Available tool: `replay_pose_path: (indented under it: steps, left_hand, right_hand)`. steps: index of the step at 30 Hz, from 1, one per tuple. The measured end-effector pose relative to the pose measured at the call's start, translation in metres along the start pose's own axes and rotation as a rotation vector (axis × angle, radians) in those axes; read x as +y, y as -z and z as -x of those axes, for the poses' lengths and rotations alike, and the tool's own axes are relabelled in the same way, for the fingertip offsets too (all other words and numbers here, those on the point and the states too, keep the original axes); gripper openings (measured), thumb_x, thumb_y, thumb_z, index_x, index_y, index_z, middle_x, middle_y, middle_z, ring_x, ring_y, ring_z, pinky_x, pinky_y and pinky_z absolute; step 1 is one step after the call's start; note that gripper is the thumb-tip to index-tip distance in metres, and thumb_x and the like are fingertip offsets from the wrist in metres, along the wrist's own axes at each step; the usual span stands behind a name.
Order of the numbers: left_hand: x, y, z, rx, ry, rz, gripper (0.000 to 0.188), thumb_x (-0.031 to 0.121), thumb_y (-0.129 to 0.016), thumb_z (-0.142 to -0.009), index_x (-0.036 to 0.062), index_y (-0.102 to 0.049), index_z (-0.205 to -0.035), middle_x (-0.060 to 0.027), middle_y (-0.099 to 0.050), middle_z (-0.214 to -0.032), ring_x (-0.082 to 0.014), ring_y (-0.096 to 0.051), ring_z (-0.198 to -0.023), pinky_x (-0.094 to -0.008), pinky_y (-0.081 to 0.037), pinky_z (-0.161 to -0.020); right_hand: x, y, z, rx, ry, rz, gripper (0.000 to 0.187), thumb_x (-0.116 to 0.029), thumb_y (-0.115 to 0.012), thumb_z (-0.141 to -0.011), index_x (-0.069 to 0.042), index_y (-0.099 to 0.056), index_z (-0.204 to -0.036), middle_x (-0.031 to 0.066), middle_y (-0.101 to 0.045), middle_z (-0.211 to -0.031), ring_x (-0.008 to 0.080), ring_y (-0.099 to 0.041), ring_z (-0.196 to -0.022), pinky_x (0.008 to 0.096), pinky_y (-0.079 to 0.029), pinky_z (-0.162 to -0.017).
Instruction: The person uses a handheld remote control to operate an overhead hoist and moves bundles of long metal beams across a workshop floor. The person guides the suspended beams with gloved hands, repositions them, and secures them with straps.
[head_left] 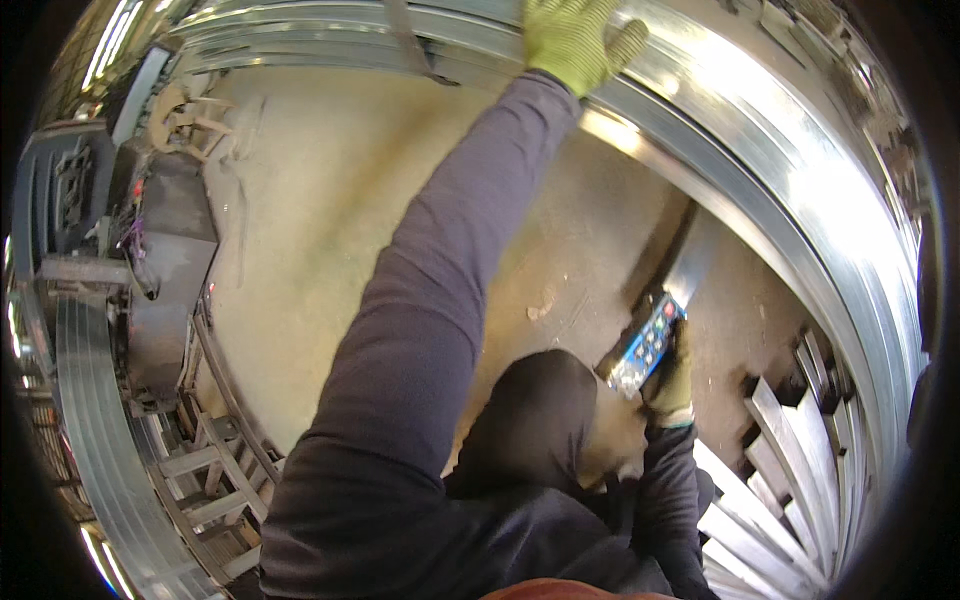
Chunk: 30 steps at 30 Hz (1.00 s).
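Note:
My left hand (pixel 572 42), in a yellow-green ribbed glove, reaches far forward on a stretched arm. It lies flat on a bundle of long shiny metal profiles (pixel 770 150), thumb apart from the fingers; the fingertips run out of the picture at the top. Low on my right, my gloved right hand (pixel 672 385) is closed around a blue remote control (pixel 645 350). Several buttons show on its face, one of them red at the far end. The fingers beneath the remote are mostly hidden.
A dark strap (pixel 405 40) crosses the profiles at the top. Grey machinery (pixel 170 290) stands on the left, with a metal ladder-like frame (pixel 215 470) and more long profiles (pixel 95 400) beside it. Loose metal bars (pixel 790 450) fan out at the lower right. Between them lies a stained concrete floor (pixel 310 200).

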<state>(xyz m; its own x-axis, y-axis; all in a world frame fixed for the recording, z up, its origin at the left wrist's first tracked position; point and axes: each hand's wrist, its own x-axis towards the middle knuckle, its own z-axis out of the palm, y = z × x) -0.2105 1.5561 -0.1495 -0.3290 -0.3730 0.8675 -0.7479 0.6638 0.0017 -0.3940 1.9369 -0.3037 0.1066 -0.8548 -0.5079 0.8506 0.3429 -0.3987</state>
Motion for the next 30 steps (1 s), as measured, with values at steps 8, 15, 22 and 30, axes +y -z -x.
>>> replay_pose_path:
  steps: [8,15,22,30]
  left_hand:
    - [0.001,0.01,-0.008,0.062,-0.172,-0.005,0.031,0.03,-0.067,-0.094,0.009,-0.071,-0.116,-0.016,-0.071,-0.116,-0.0399,-0.064,-0.112,-0.0518,-0.047,-0.1]
    - [-0.012,-0.013,-0.009,-0.018,-0.14,0.03,0.027,0.035,-0.067,-0.091,0.0128,-0.071,-0.104,-0.0126,-0.07,-0.101,-0.0393,-0.062,-0.101,-0.0531,-0.045,-0.092]
    - [-0.012,-0.02,-0.022,-0.066,-0.072,0.093,0.032,0.04,-0.067,-0.089,0.0138,-0.069,-0.107,-0.0106,-0.068,-0.111,-0.0352,-0.06,-0.112,-0.0576,-0.036,-0.109]
    - [-0.018,-0.031,-0.009,-0.304,0.028,-0.031,0.049,0.046,-0.055,-0.099,0.0147,-0.066,-0.135,-0.0139,-0.062,-0.142,-0.0366,-0.05,-0.135,-0.0573,-0.028,-0.119]
  right_hand:
    - [-0.017,-0.016,0.0,-0.127,0.02,-0.019,0.063,-0.057,-0.056,-0.103,-0.005,-0.057,-0.139,0.0091,-0.071,-0.124,0.0224,-0.07,-0.112,0.0416,-0.056,-0.101]
    - [-0.021,-0.028,-0.001,0.011,0.054,-0.058,0.038,-0.032,-0.06,-0.107,-0.005,-0.058,-0.134,0.0074,-0.071,-0.116,0.0193,-0.071,-0.101,0.0379,-0.06,-0.093]
    - [-0.034,-0.037,0.021,0.173,0.137,0.068,0.041,-0.028,-0.064,-0.105,-0.005,-0.057,-0.138,0.0056,-0.069,-0.118,0.0178,-0.069,-0.102,0.0346,-0.058,-0.09]
    - [-0.055,-0.004,0.059,0.096,0.159,0.175,0.041,-0.026,-0.067,-0.103,-0.005,-0.06,-0.137,0.006,-0.072,-0.116,0.0183,-0.071,-0.099,0.036,-0.059,-0.087]
